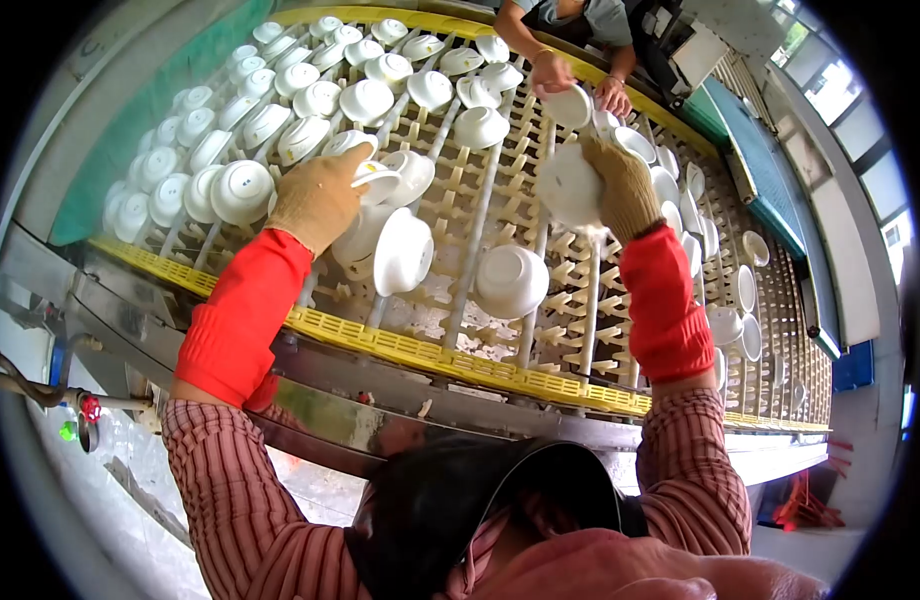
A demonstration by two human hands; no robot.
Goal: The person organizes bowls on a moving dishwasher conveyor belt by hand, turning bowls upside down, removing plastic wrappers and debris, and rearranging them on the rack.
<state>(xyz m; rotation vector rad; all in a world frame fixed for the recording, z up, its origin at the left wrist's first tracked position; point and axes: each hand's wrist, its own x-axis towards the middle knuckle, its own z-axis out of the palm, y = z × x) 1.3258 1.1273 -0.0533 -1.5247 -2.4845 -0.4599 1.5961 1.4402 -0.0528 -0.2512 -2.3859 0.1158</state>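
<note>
Over the pegged conveyor (pixel 589 330), a white bowl (pixel 565 190) is being clasped edgewise by the curled right hand (pixel 626 190), seemingly for steadiness; a small dish (pixel 380 183) is being pinched by the curled left hand (pixel 320 203).

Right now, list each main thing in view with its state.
Left hand: gloved, at small dish, grip unclear
Right hand: gloved, holding white dish
Front-centre bowl: underside showing
Bowl left of it: tipped sideways
Co-worker's hands: bare, at white dishes
Pegged rack: partly loaded

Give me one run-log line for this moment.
left hand: at bowls | right hand: gripping dish | co-worker's hand: on another dish | rack: more bowls
</note>
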